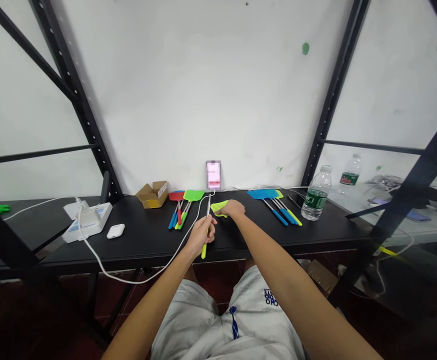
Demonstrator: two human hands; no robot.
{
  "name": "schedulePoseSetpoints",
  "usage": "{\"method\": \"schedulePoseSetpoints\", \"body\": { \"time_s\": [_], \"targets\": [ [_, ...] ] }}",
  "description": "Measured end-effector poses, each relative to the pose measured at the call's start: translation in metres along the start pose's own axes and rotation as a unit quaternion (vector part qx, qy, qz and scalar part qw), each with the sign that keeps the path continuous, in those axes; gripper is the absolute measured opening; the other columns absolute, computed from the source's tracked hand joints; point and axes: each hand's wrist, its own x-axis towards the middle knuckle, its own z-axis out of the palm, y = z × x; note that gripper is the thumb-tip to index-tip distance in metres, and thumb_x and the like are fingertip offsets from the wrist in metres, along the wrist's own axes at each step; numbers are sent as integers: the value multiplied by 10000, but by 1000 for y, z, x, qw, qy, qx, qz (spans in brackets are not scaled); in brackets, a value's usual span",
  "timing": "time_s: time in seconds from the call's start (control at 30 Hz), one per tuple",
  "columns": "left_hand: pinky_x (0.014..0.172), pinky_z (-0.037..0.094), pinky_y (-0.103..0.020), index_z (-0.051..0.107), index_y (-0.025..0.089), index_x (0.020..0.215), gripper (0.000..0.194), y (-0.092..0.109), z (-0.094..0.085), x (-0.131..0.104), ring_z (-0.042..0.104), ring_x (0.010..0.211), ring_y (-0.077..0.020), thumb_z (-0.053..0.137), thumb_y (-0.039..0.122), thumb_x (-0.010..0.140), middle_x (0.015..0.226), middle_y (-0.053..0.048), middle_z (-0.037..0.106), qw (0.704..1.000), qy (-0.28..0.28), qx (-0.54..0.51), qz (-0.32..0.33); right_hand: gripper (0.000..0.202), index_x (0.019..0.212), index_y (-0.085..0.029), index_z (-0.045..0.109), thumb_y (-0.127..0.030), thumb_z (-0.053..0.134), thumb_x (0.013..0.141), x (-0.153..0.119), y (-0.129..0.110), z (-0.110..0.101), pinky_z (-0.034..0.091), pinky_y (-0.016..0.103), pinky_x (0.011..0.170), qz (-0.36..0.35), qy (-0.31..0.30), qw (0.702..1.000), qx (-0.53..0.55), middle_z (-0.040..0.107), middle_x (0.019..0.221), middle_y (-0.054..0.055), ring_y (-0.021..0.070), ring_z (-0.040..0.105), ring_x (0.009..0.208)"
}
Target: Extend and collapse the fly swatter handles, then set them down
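Observation:
My left hand (202, 234) is closed around a metal fly swatter rod with a yellow-green handle (204, 251) that points down toward me. Its silver shaft (208, 205) stands up past my fingers. Just right of the shaft, my right hand (235, 209) grips a yellow-green mesh fly swatter head (219, 206); its fingers are partly hidden. Whether head and shaft are joined cannot be made out. To the left lie fly swatters with red (176, 195) and green heads (193, 195). On the right is a pile with blue heads (262, 194) and a yellow-green one behind.
A phone (213, 175) leans on the wall, its white cable (139, 282) looping over the front edge. An open cardboard box (153, 195), an earbud case (115, 231) and a power strip (89, 222) are at left. A water bottle (316, 193) stands at right, near a dark phone (295, 200).

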Motion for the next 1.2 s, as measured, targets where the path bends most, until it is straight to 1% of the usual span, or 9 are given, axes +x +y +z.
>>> {"method": "schedulePoseSetpoints", "body": {
  "time_s": [0.13, 0.2, 0.27, 0.33, 0.43, 0.53, 0.6, 0.9, 1.2],
  "targets": [
    [371, 200, -185, 492, 187, 873, 249, -2, 1, -1, 230, 282, -22, 483, 436, 879, 509, 78, 486, 1000, -2, 16, 1, 541, 911, -156, 694, -359, 872, 442, 12, 18, -8, 496, 329, 645, -2, -5, 995, 95, 695, 1011, 189, 315, 668, 916],
    [365, 199, -181, 492, 187, 886, 224, -1, 1, -1, 252, 285, -19, 466, 410, 883, 551, 72, 507, 999, -15, 44, -3, 411, 792, -163, 669, -271, 863, 446, 12, 35, -12, 434, 254, 492, -19, -25, 976, 217, 706, 798, 138, 232, 667, 709],
    [355, 190, -180, 519, 173, 913, 251, 0, 2, -2, 284, 291, -19, 484, 419, 878, 577, 62, 521, 994, -45, 94, -10, 274, 683, -163, 623, -244, 827, 519, 7, 56, -18, 324, 227, 369, -23, -69, 940, 334, 646, 578, 89, 159, 565, 481],
    [343, 170, -182, 552, 151, 976, 326, 3, 3, -4, 315, 295, -25, 510, 456, 869, 580, 50, 534, 986, -80, 144, -15, 226, 663, -155, 597, -294, 771, 623, -2, 77, -25, 265, 225, 320, -29, -77, 924, 373, 610, 516, 73, 120, 474, 385],
    [335, 169, -182, 571, 126, 1095, 447, 6, 5, -6, 329, 296, -35, 527, 504, 861, 547, 49, 532, 977, -113, 180, -21, 232, 757, -147, 594, -366, 671, 756, -20, 102, -35, 315, 217, 323, -50, -54, 889, 453, 640, 570, 75, 111, 491, 400],
    [330, 179, -175, 576, 117, 1171, 506, 6, 6, -6, 322, 290, -40, 529, 517, 864, 506, 57, 513, 973, -117, 195, -26, 279, 842, -130, 610, -367, 718, 741, -37, 116, -39, 379, 217, 358, -76, -34, 812, 578, 678, 640, 90, 128, 565, 460],
    [326, 176, -172, 576, 119, 1210, 529, 4, 6, -5, 321, 284, -42, 521, 521, 872, 491, 54, 515, 971, -120, 205, -27, 312, 887, -128, 627, -357, 754, 718, -46, 119, -39, 428, 227, 408, -89, -38, 780, 618, 707, 722, 104, 145, 616, 528],
    [330, 217, -162, 604, 129, 1233, 516, 1, 9, -5, 347, 300, -41, 525, 497, 882, 510, 39, 537, 962, -128, 239, -14, 304, 909, -174, 645, -356, 774, 703, -50, 122, -43, 499, 272, 591, -75, -62, 727, 679, 732, 915, 102, 176, 676, 720],
    [326, 225, -161, 609, 132, 1241, 514, -4, 10, -7, 348, 298, -45, 530, 487, 878, 510, 35, 541, 964, -115, 241, -5, 345, 881, -183, 626, -439, 763, 694, -61, 108, -33, 483, 290, 625, -96, -86, 738, 663, 722, 968, 108, 202, 677, 796]
  ]
}}
